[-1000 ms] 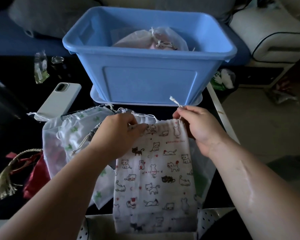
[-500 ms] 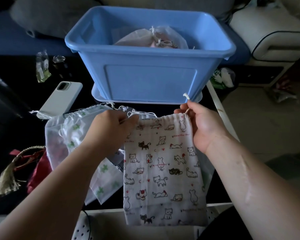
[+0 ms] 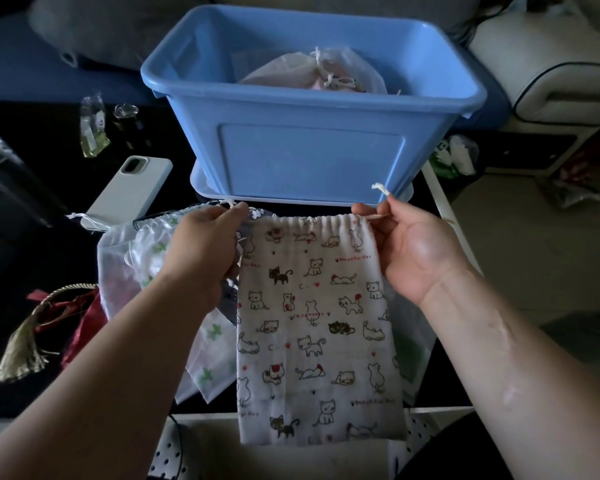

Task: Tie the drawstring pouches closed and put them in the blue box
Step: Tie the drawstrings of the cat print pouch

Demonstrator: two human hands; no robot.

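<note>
Cat-print pouch (image 3: 312,323) hangs btwn both hands, just in front of blue box (image 3: 309,133). L hand (image 3: 201,251) fingers clamped on top-left corner; R hand (image 3: 413,247) fingers pinch cord (image 3: 381,189) at top-right. Mouth gathered, stretched btwn fingertips.

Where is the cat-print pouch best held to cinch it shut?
By the drawstring ends at its top corners, one hand from each side: the cord exits the gathered hem there, so outward pulls should cinch it. The right hand pinches one end.
</note>
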